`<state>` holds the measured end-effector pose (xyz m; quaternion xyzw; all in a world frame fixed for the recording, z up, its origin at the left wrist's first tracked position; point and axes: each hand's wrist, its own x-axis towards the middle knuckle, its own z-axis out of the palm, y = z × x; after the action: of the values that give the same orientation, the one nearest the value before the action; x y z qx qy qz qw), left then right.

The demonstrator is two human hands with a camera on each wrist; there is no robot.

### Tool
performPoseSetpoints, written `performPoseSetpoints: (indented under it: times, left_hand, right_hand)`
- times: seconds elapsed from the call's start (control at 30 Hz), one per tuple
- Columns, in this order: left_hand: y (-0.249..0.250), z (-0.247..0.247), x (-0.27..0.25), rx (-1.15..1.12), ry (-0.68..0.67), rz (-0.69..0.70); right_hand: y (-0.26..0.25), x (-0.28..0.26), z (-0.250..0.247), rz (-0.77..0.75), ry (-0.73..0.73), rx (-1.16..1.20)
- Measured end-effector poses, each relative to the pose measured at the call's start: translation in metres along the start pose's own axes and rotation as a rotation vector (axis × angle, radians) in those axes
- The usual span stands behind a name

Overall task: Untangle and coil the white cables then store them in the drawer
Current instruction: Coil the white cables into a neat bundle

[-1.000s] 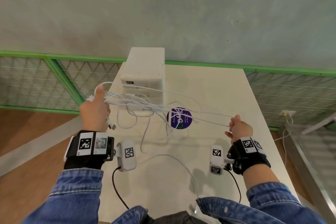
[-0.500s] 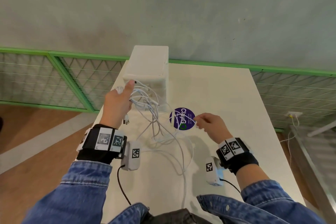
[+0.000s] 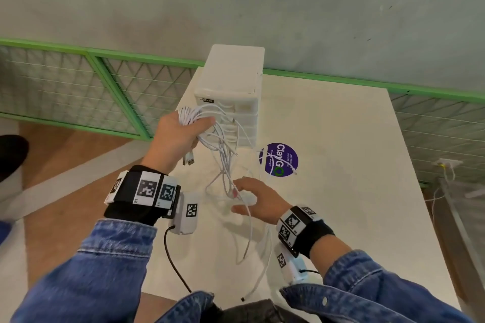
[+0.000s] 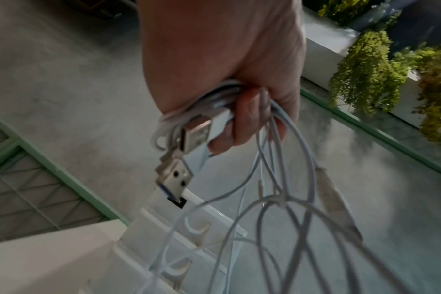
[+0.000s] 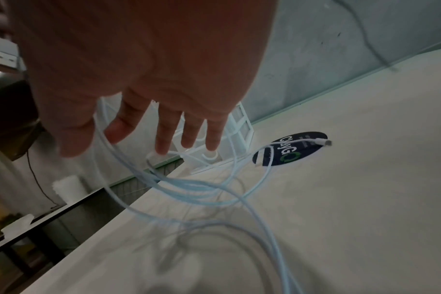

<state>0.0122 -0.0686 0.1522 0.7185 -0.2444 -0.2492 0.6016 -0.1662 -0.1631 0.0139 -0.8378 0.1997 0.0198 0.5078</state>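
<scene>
My left hand (image 3: 181,134) (image 4: 239,111) is raised in front of the white drawer unit (image 3: 231,92) and grips a bundle of white cables (image 3: 191,115) (image 4: 209,99). USB plugs (image 4: 175,175) (image 3: 189,161) dangle below the fist. Loose strands hang down in a tangle (image 3: 225,165) to the table. My right hand (image 3: 252,196) (image 5: 149,129) hovers low over the table with fingers spread, among the hanging strands (image 5: 189,185), holding nothing firmly. One cable end (image 5: 325,142) lies on the purple sticker.
The white table (image 3: 341,191) carries a round purple sticker (image 3: 278,159) right of the drawer unit. More cable trails toward the near table edge (image 3: 252,257). A green mesh fence (image 3: 78,78) and a grey wall stand behind. The floor lies to the left.
The right hand let go of the stretched cable end, moved left toward the centre and opened over the hanging strands. The left hand moved right, toward the drawer unit, with the bundle.
</scene>
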Motion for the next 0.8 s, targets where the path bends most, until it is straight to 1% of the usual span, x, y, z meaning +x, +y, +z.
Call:
performPoseSetpoints:
  times: [0.07, 0.17, 0.3, 0.37, 0.43, 0.5, 0.63, 0.7, 0.8]
  left_hand:
    - [0.001, -0.006, -0.002, 0.02, 0.015, 0.035]
    - [0.0, -0.017, -0.003, 0.056, 0.051, 0.073]
    - [-0.001, -0.03, -0.003, 0.06, 0.13, 0.06]
    - [0.0, -0.037, -0.002, 0.099, 0.21, 0.047]
    - [-0.003, -0.046, 0.0, 0.121, 0.274, 0.062]
    - [-0.007, -0.053, 0.002, 0.141, 0.303, 0.079]
    - [-0.014, -0.044, 0.002, 0.243, 0.297, 0.103]
    - [-0.014, -0.036, 0.001, 0.301, 0.294, 0.13]
    - [-0.013, -0.028, 0.0, 0.426, 0.28, 0.175]
  right_hand:
    - [0.0, 0.006, -0.002, 0.028, -0.001, 0.021]
    - [0.006, 0.009, -0.005, 0.121, 0.0, -0.106]
    - [0.017, 0.003, -0.019, 0.142, 0.082, -0.061]
    - [0.019, -0.002, -0.034, 0.189, 0.181, -0.056]
    - [0.019, -0.006, -0.053, 0.218, 0.353, -0.053]
    - [0.016, -0.009, -0.077, 0.197, 0.536, 0.0]
    - [0.001, -0.016, -0.114, 0.109, 0.8, 0.065]
    - [-0.009, -0.021, -0.129, 0.05, 0.883, 0.116]
    - [-0.016, -0.033, -0.143, 0.008, 0.903, 0.086]
